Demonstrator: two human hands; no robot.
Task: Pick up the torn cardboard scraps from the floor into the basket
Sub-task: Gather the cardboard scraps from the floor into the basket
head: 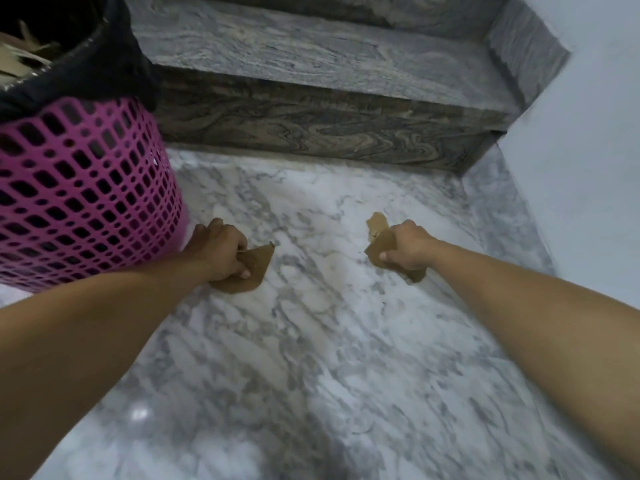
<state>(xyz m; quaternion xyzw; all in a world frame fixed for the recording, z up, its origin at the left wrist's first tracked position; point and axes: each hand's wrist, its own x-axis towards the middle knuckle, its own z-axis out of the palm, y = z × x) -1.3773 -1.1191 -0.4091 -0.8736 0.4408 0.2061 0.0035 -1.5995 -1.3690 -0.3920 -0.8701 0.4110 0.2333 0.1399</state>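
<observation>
Two bare arms reach down over a white and grey marble floor (311, 341). The left hand (218, 249) is curled tight around a brown cardboard scrap (258, 268). The fingers fold over one edge of it, and the rest of the scrap sticks out to the right of the hand, low by the floor. I cannot tell if that scrap touches the floor or is just above it.

The right hand (408, 247) is curled around another brown cardboard piece (381, 249). The thumb presses on top of it. A small torn bit (377, 223) pokes out past the hand on the far side, and a brown corner shows under the hand on the near side. I cannot tell if these are one piece or a few held together.

A pink plastic basket (79, 195) with lots of little holes stands on the floor at the left, just beside the left hand. A black bag (114, 64) lines it and folds over the rim. Some pale cardboard pieces (20, 53) lie inside the bag at the top.

Behind the hands is a dark grey stone step (329, 126) with swirly marks. A plain pale wall (588, 133) is at the right.
</observation>
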